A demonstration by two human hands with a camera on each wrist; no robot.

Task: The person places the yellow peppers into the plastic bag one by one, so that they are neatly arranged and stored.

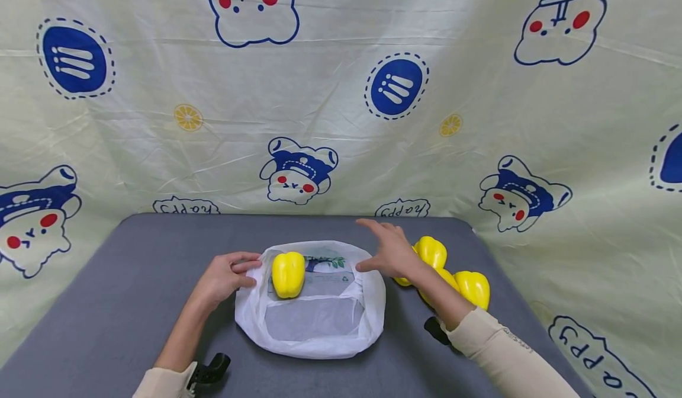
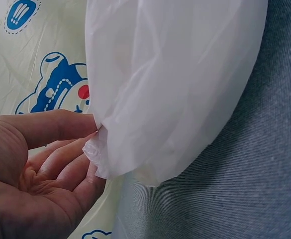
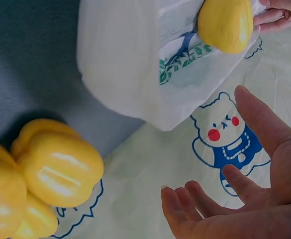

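Note:
A white plastic bag [image 1: 314, 349] stands with its mouth spread wide, a green leaf print showing on its inner wall. Inside its left part is a yellow bell pepper [image 1: 288, 275]. My left hand [image 1: 226, 279] pinches the bag's left rim between thumb and fingers, seen close up in the left wrist view on the thin white plastic [image 2: 170, 89]. Near the right rim, my right hand [image 1: 393, 250] holds nothing, its thumb and fingers spread apart. In the right wrist view this hand [image 3: 249, 184] is apart from both the bag and the peppers.
Several more yellow bell peppers [image 1: 472, 289] lie clustered right of the bag, partly hidden behind my right forearm. The table [image 1: 133, 291] has a dark grey cover. Behind it hangs a pale curtain [image 1: 341, 90] printed with cartoon bears and orange slices.

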